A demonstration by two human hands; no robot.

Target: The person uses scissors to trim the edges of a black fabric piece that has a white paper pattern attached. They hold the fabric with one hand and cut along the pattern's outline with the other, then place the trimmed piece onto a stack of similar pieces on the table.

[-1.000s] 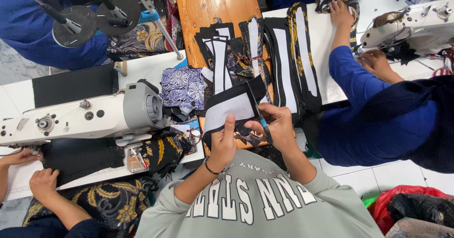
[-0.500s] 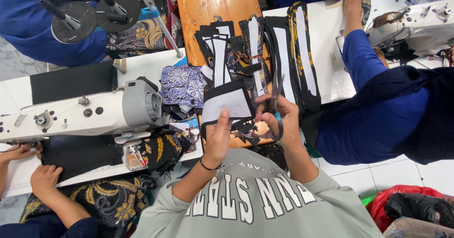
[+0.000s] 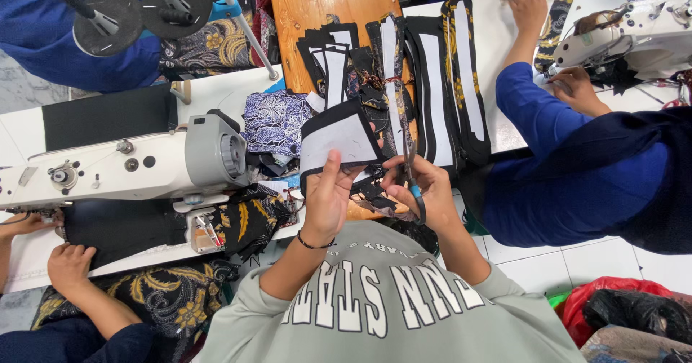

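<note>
Hiding most of the scissor blades point(image 3: 408, 162) behind the right hand point(image 3: 425, 190), with the cutting edge hard to make out against the dark fabric strips point(image 3: 432, 89) beyond. Left hand point(image 3: 328, 197) closed around the lower edge of the black-and-white fabric piece point(image 3: 339, 141), thumb up across its white panel, just right of the sewing machine point(image 3: 137, 162). Right hand curled shut through the blue scissor handles, touching that piece's right corner, farther right of the machine. Compared with half a second back: piece lowered slightly and held flatter, scissors raised upright beside it, hands closer together.
</note>
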